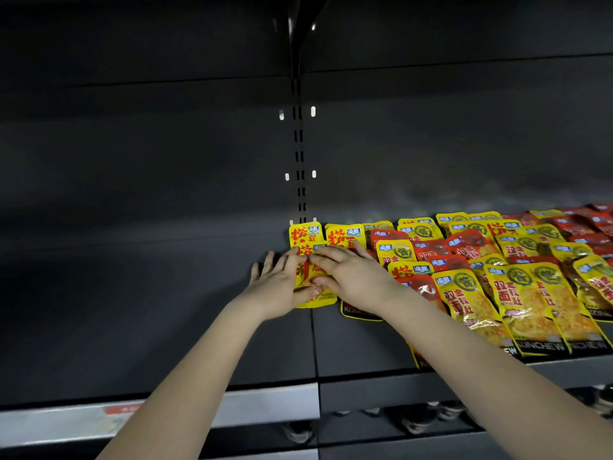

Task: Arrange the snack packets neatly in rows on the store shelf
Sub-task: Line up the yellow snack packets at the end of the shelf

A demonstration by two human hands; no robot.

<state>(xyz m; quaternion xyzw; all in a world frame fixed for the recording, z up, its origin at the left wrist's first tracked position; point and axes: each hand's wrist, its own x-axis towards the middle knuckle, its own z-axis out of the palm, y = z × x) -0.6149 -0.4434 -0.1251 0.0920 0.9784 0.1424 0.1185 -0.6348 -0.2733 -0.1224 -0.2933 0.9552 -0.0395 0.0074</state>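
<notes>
Front rail (pixel 265 401) nearest, blurred red tag on it. Bare forearms reach in over shelf (pixel 166 327). Left hand (pixel 278 283): fingers (pixel 268 260) straight, spread, thumb pressing yellow packet (pixel 315 302). Right hand (pixel 348 277): fingers (pixel 326 257) flat across same packet, nothing gripped. Packet lies flat at shelf joint. Just behind: two yellow packets (pixel 345 235) side by side. Right: overlapping red/yellow packets (pixel 497 277), untidy. Slotted upright (pixel 300 161) on back panel.

Both bare: left hand (pixel 282 287), right hand (pixel 348 277). Slim fingers (pixel 269 260), nails short with slight gloss. Behind the fingers, wrists and forearms (pixel 185 376) bare right down to the frame edge.
</notes>
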